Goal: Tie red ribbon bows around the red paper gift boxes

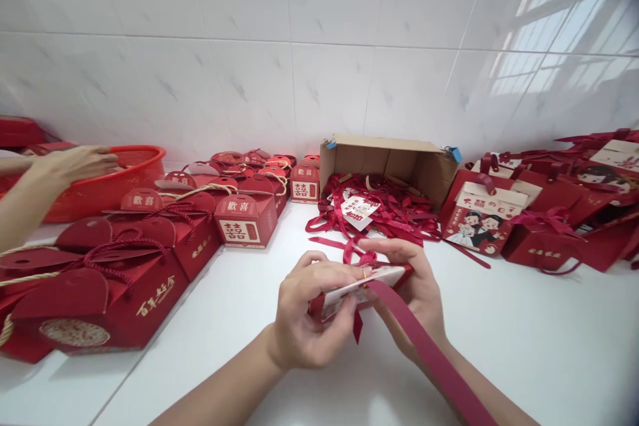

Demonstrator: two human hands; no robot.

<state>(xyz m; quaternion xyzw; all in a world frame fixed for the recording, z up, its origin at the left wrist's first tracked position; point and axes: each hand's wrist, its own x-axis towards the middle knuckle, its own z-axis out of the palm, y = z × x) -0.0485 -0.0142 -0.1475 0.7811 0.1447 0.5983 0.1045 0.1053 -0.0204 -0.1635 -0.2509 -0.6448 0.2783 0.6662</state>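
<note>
Two hands over the white counter (524, 346), left hand (304, 319) and right hand (417, 296) both gripping a small red gift box (360, 287) with a dark red ribbon (429, 353), beyond it a cardboard box (389, 161) spilling ribbons, left of that red gift boxes (150, 246), a co-worker's hand (80, 163) at a red basket (134, 166).

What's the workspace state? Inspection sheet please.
Surface: white counter, against a tiled wall.
Job's things: small red gift box with dark red ribbon.
Clutter: red gift boxes left, more right; cardboard box spilling ribbons; red basket.
Grips: left hand and right hand both hold the box.
Cables: nothing seen.
Surroundings: another person's hand at the basket.
</note>
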